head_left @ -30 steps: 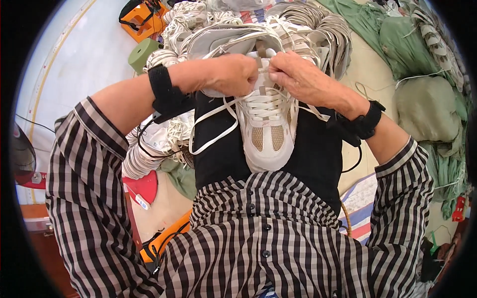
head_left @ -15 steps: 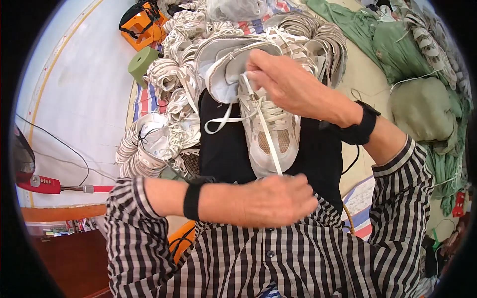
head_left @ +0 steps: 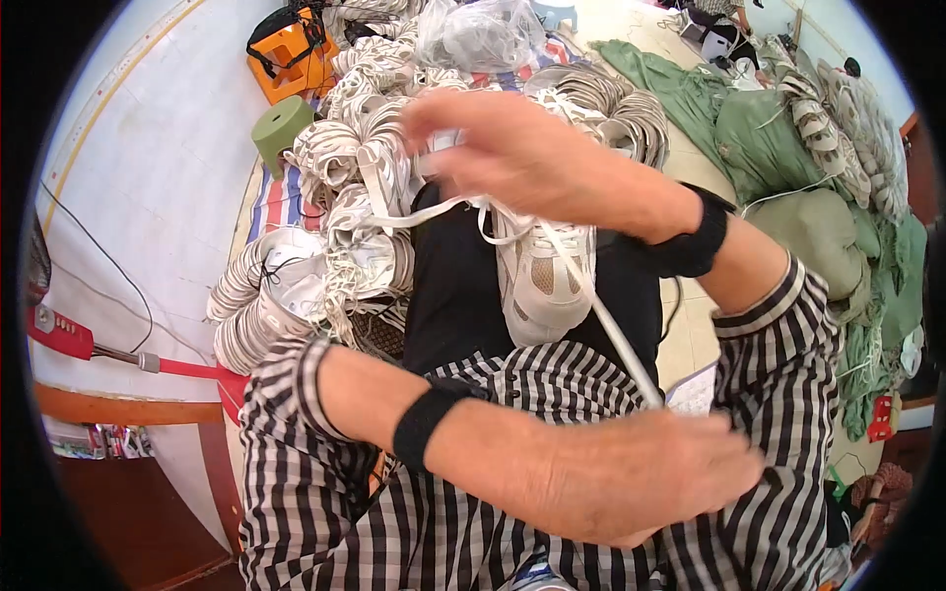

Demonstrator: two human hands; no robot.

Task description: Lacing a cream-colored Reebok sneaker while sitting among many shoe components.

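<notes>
A white-and-beige sneaker [head_left: 547,286] rests on my dark-trousered lap, toe toward me. My left hand [head_left: 670,478] reaches across to the right side, low before my chest. Its fingers are closed on a white shoelace [head_left: 623,340], which stretches taut from the sneaker's lacing. My right hand [head_left: 503,153] is over the sneaker's ankle end and hides most of it. Its fingers are motion-blurred, but thumb and forefinger look apart, with no lace visible between them. Another length of lace [head_left: 424,215] runs out leftward beneath that hand.
Stacked shoe uppers [head_left: 261,295] and piles of others lie at left and beyond. A green stool [head_left: 283,133], an orange stool [head_left: 296,61] and a clear plastic bag [head_left: 483,37] stand behind. Green cloth sacks [head_left: 769,138] line the right. A red-handled pole [head_left: 69,333] juts in at left.
My left hand has pulled the lace right and toward me. My right hand has shifted left, its pinch apparently loosened. The other lace now extends leftward, and the view has shifted slightly.
</notes>
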